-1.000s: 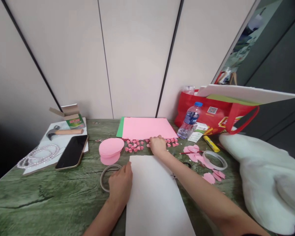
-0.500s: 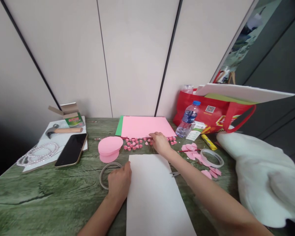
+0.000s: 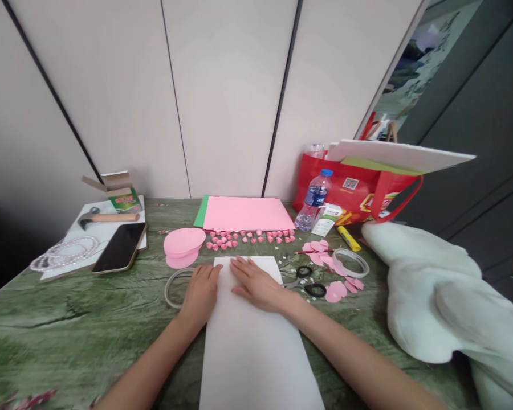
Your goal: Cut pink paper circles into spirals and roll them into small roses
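Note:
A long white foam board (image 3: 252, 353) lies in front of me on the green wood-grain table. My left hand (image 3: 200, 293) is closed at the board's left edge, its fingers bent and its palm side hidden. Flat on the board's upper part rests my right hand (image 3: 256, 285), open, with its fingers stretched out and nothing held. Beside my left hand is a roll of tape (image 3: 170, 290), partly covered by it. Scissors (image 3: 303, 281) with black handles lie just right of the board. Beyond its far edge are several small pink rosebud-like pieces (image 3: 224, 240).
Pink sheets (image 3: 248, 213) lie at the back; pink paper ovals (image 3: 183, 242) are left of centre. A water bottle (image 3: 316, 199) and red bag (image 3: 354, 182) stand back right. A phone (image 3: 120, 247), hammer (image 3: 111, 217), second tape roll (image 3: 365, 267) and white plush (image 3: 423, 302) flank the workspace.
My right hand has come back from the pink pieces near the pink sheets onto the white board. My left hand stays at the board's left edge. The view has shifted slightly.

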Tool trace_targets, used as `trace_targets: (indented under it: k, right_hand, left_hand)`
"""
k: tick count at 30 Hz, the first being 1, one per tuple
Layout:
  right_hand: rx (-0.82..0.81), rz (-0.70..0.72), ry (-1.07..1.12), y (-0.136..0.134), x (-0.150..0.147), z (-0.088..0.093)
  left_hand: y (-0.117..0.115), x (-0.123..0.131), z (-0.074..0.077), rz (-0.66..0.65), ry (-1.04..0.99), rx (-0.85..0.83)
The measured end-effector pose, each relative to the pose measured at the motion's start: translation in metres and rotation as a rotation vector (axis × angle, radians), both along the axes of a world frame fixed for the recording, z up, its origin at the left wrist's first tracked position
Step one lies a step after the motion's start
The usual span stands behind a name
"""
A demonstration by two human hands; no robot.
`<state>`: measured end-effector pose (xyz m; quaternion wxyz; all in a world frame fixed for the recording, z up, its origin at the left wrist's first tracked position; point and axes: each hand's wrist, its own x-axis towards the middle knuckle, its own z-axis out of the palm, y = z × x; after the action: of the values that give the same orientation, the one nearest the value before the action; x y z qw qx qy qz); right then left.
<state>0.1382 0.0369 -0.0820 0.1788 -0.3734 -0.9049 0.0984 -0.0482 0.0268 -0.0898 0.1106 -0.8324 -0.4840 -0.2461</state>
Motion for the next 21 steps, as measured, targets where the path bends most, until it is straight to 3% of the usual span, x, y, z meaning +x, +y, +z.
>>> trace_targets:
  k: [3, 8, 11, 13, 15, 17, 21]
  right_hand:
    - [-0.069, 0.097, -0.026, -0.019, -0.003, 0.001]
    - [-0.159, 0.292, 0.167, -0.105, 0.012, 0.002]
    - [-0.169, 0.236, 0.283, -0.142, 0.025, 0.005]
    - [-0.165, 0.162, 0.312, -0.143, 0.037, 0.009]
    - [-0.131, 0.031, 0.348, -0.128, 0.051, 0.01]
    - [0.054, -0.165, 0.319, -0.104, 0.068, 0.007]
    - [0.253, -0.332, 0.09, -0.066, 0.097, -0.012]
  left_hand:
    - [-0.002, 0.001, 0.0, 0.005, 0.025, -0.002]
    - [-0.003, 0.004, 0.002, 0.007, 0.054, 0.005]
    - [-0.002, 0.005, 0.003, -0.012, 0.064, 0.014]
    - [-0.003, 0.004, 0.003, -0.025, 0.063, 0.024]
    - [-0.004, 0.003, 0.004, -0.042, 0.056, 0.041]
    - [-0.006, 0.001, 0.005, -0.065, 0.052, 0.059]
    - [-0.01, 0.001, 0.006, -0.13, 0.079, 0.054]
